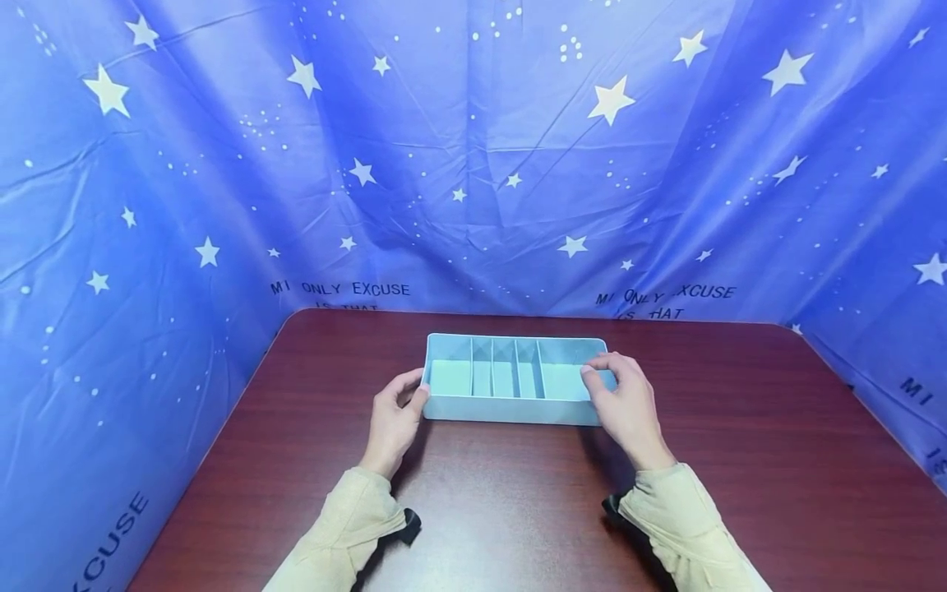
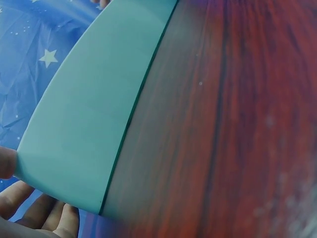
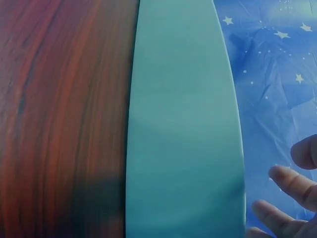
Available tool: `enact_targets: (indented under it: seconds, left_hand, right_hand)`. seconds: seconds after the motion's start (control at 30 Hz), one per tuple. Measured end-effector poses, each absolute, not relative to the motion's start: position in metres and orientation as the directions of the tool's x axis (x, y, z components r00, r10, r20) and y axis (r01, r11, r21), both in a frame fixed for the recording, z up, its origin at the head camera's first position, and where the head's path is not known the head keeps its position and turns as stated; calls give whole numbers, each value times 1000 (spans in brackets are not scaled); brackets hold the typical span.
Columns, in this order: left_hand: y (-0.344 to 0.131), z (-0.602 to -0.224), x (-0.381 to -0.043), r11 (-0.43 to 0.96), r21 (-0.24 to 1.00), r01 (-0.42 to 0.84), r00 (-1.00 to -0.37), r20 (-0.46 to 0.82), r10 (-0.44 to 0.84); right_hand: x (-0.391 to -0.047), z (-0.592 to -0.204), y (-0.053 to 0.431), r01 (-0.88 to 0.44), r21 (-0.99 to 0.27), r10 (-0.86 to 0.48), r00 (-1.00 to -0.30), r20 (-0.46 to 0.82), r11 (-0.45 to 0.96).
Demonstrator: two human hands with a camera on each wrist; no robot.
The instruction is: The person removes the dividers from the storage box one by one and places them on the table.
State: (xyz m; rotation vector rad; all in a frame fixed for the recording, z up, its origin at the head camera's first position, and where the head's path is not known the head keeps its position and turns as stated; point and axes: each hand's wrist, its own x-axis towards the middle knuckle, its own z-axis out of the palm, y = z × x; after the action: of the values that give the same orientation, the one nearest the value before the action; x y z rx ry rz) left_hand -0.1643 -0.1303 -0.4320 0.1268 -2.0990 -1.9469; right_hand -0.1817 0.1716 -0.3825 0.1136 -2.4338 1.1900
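Note:
A light blue-green organizer box (image 1: 510,410) with several upright dividers rests on the dark red wooden table. My left hand (image 1: 394,418) is at its left end, thumb on the near corner and curled fingers along the end wall. The left wrist view shows the thumb (image 2: 7,162) against the corner of the box (image 2: 81,109). Over the right-end compartment is my right hand (image 1: 627,407), thumb and index finger bent towards each other with nothing visible between them. In the right wrist view, its spread fingers (image 3: 292,186) appear past the rim of the box (image 3: 185,119).
The wooden table (image 1: 496,510) extends around the box on all sides. Blue cloth (image 1: 473,164) printed with white stars and black lettering hangs behind the table and along both sides. Black straps (image 1: 409,526) show at the beige sleeve cuffs.

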Motion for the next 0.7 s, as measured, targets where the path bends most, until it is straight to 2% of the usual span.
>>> enact_targets:
  seconds: [0.3, 0.7]
  left_hand:
    - [-131, -428, -163, 78, 991, 107, -960, 124, -251]
    - [-122, -395, -145, 102, 989, 111, -963, 132, -234]
  right_hand:
    - [-186, -378, 158, -283, -713, 36, -918, 396, 641]
    - [-197, -379, 144, -232, -709, 18, -945, 326, 666]
